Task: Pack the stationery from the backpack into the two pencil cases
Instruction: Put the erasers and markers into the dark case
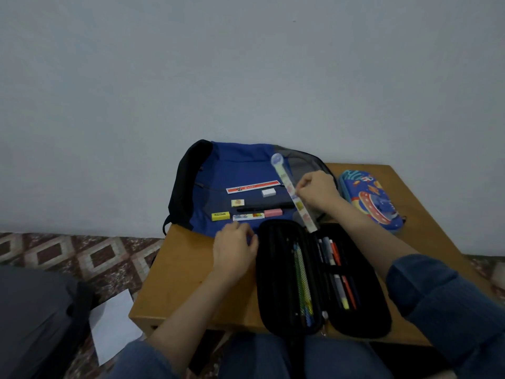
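Right hand (pixel 317 193) pinches the ruler (pixel 283 175), angled to slide into the case (pixel 367 299). Left hand (pixel 235 250) sits beside it, perhaps steadying; its grip is unclear.

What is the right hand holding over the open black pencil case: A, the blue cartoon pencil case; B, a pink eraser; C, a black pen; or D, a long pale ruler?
D: the right hand pinches the long pale ruler, whose lower end points down at the open black pencil case.
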Available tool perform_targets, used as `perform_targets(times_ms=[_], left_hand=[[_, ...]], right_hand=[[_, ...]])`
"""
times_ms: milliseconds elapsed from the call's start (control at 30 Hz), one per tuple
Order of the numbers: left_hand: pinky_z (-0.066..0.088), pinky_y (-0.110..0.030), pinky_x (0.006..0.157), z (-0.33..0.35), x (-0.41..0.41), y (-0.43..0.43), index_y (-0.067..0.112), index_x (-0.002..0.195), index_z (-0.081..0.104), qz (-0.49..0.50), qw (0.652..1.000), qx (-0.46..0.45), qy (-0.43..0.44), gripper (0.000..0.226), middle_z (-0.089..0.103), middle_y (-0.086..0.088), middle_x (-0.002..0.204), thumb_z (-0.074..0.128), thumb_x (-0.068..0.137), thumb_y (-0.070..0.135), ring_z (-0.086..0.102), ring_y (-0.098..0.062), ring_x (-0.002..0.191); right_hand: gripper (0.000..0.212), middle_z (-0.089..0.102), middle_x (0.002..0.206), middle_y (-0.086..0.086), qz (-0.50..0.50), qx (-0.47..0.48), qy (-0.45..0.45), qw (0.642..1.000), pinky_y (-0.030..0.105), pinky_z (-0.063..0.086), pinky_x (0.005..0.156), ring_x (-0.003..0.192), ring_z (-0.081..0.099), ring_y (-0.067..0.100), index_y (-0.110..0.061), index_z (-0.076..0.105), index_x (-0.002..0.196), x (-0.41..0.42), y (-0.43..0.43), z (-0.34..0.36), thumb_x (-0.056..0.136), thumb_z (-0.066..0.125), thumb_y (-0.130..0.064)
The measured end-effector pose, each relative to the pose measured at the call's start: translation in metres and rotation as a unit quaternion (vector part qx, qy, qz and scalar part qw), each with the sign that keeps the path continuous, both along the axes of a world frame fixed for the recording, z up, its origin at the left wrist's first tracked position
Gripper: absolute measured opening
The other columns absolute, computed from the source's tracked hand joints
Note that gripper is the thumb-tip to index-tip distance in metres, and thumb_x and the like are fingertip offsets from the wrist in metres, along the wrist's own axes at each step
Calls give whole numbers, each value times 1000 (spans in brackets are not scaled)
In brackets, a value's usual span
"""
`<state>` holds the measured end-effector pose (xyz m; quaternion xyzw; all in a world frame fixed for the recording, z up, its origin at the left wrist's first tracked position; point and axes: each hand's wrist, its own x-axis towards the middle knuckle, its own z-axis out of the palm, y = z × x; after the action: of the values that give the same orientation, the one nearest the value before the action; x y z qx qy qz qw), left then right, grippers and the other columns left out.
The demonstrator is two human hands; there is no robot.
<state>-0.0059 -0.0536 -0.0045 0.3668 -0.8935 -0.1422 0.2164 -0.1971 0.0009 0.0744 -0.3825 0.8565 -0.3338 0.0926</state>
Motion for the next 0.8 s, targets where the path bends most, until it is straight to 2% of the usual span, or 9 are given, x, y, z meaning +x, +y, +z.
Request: perform_targets(times_ms=[100,167,267,400,467,567,633,733,800], left_hand=[[40,-31,84,0,-4,40,16,100,66,-75,992,-3,-103,24,61,-3,103,51,92,34,52,-20,102],[38,-33,89,-5,-6,54,13,102,64,-64,984,-7,-167,28,60,-6,109,52,91,35,51,-23,108],[37,-34,89,-5,-6,65,11,102,62,-24,981,-7,-193,27,59,-7,111,51,91,33,51,-25,109],[37,-29,66,8,-11,68,15,73,52,-3,979,33,-203,20,60,-5,85,56,89,27,61,-26,94],[40,-29,61,11,-12,64,15,65,46,7,978,85,-193,29,56,-4,77,60,86,31,63,-25,88],[47,-28,62,11,-6,50,11,80,68,15,972,190,-140,23,67,-4,87,65,83,34,64,-18,81],[47,-23,65,10,2,41,10,86,71,16,959,269,-82,16,67,-3,89,63,86,24,60,-13,79],[44,-22,68,8,15,36,12,75,66,24,924,382,14,14,62,-1,79,61,88,14,56,-12,78],[44,-24,70,4,19,36,14,68,63,28,910,411,51,19,60,1,73,62,87,12,56,-14,77]], right_hand=[[26,56,57,4,-38,-73,-134,988,18,44,35,44,52,16,-13,58,61,8,23,-8,84,55,-1],[26,58,58,7,-45,-97,-197,975,18,40,34,39,51,12,-13,59,61,14,37,-15,85,57,-1],[25,60,61,8,-39,-111,-250,961,17,36,35,35,49,8,-10,62,62,22,57,-26,85,58,-1],[21,64,65,10,-61,-126,-322,936,15,31,33,30,47,6,-6,64,67,31,74,-38,86,58,-1],[18,66,68,12,-75,-127,-342,928,15,29,32,30,47,7,-4,66,69,36,79,-45,86,59,-2],[17,68,74,14,-91,-127,-361,919,16,30,32,33,49,10,-4,66,69,40,81,-54,86,60,-2],[19,69,76,14,-94,-120,-356,922,18,31,33,38,49,14,-5,66,68,42,80,-57,86,59,-1],[20,68,71,12,-89,-81,-332,935,18,31,33,39,46,15,-5,66,65,47,76,-58,83,60,1],[16,67,67,12,-71,4,-318,946,19,33,37,38,45,15,-3,68,63,57,71,-56,78,65,1]])
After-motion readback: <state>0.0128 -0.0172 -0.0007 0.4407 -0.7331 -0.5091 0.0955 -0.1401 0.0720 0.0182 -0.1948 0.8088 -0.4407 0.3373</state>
